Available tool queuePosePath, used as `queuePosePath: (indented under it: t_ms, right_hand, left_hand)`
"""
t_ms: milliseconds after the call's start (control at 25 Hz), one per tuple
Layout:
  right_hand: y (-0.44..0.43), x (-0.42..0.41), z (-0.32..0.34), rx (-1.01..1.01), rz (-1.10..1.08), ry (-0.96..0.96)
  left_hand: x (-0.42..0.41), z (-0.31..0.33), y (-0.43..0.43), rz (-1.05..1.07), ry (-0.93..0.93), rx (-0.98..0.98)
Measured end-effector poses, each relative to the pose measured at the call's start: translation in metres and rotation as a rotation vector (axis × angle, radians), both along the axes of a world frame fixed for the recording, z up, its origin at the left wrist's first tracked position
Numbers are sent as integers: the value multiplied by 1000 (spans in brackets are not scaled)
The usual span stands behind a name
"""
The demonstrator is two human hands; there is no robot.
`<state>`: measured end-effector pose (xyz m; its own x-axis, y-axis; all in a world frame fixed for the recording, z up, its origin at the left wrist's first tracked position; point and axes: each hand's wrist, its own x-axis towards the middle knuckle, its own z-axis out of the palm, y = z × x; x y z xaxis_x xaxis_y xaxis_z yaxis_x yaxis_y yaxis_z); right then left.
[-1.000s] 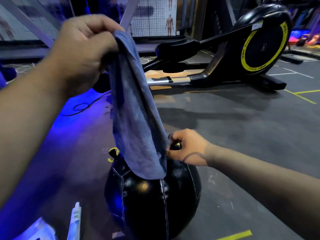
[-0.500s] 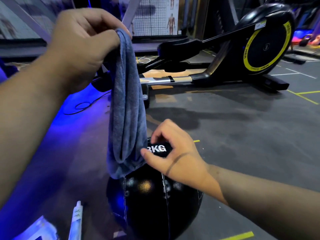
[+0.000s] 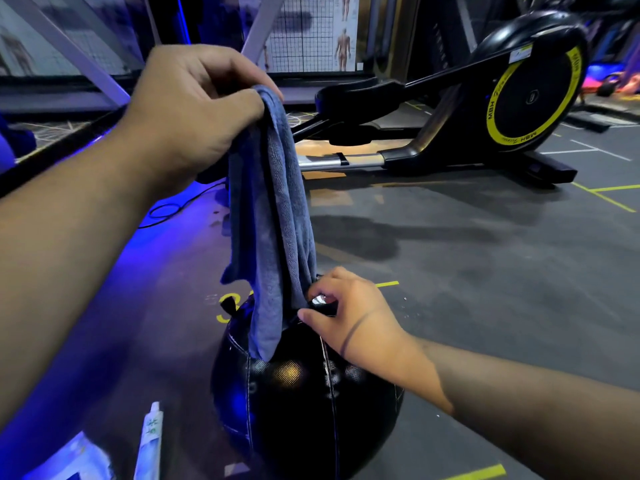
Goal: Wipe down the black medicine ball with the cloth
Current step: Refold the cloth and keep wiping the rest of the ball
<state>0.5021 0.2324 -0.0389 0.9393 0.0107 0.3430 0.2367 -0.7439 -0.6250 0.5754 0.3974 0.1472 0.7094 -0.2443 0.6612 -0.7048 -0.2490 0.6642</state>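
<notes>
The wiping looks not yet begun — the person is readying the cloth (image 3: 273, 223). The left hand (image 3: 194, 109) pinches its top, held high, so it hangs onto the ball (image 3: 304, 393) on the floor. The right hand (image 3: 349, 317), thumb and fingers curled, takes the lower end atop the ball — next, probably spreading it flat.

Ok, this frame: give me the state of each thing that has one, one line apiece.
cloth: hanging bunched from the left hand, lower end reaching the ball's top
black medicine ball: resting on the floor, upright
left hand: raised, shut on the cloth's top
right hand: on the ball's top, fingers curled beside the cloth's lower end
elliptical trainer: parked, unused
</notes>
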Motion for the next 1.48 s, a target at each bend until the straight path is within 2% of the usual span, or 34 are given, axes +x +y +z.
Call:
queuePosePath:
  t_ms: [120, 240, 360, 440, 560, 680, 800, 880, 960, 1040, 1120, 1240, 1280, 1360, 1440, 1480]
  right_hand:
    - [-3, 2, -2, 15, 78, -37]
    - [-6, -3, 1, 88, 61, -45]
    - [-30, 1, 20, 337, -59, -61]
    - [-63, 12, 43, 387, -181, -156]
    - [-108, 22, 95, 300, -293, -264]
    - [-130, 32, 143, 67, -323, -333]
    - [-132, 39, 165, 24, -305, -420]
    - [-131, 28, 164, -17, -270, -396]
    - [-131, 5, 152, -81, -129, -228]
    - [-130, -20, 134, -77, 75, 53]
    - [-127, -34, 108, -170, 212, 352]
    - [-119, -39, 75, -277, 345, 651]
    - [-118, -39, 73, -259, 380, 721]
    - [-121, -37, 79, -204, 450, 832]
    - [-129, -31, 90, -113, 508, 878]
    - [-132, -26, 92, -54, 493, 853]
  left_hand:
    - [6, -2, 2, 6, 19, -61]
    - [12, -2, 4, 45, 5, -62]
    - [22, -7, 20, 175, -117, 70]
    - [31, -10, 40, 240, -189, 162]
    - [40, -19, 60, 339, -198, 330]
    - [44, -26, 56, 358, -320, 524]
    - [43, -16, 49, 399, -352, 475]
    - [41, -11, 52, 388, -381, 518]
    - [36, -15, 63, 292, -368, 657]
    - [30, -27, 73, 139, -150, 850]
    - [24, -50, 75, -102, 211, 1109]
    - [15, -86, 67, -445, 579, 1445]
    - [13, -91, 65, -506, 669, 1459]
    - [15, -89, 70, -615, 873, 1364]
    - [21, -85, 78, -701, 1022, 1176]
    - [24, -87, 79, -671, 1053, 1055]
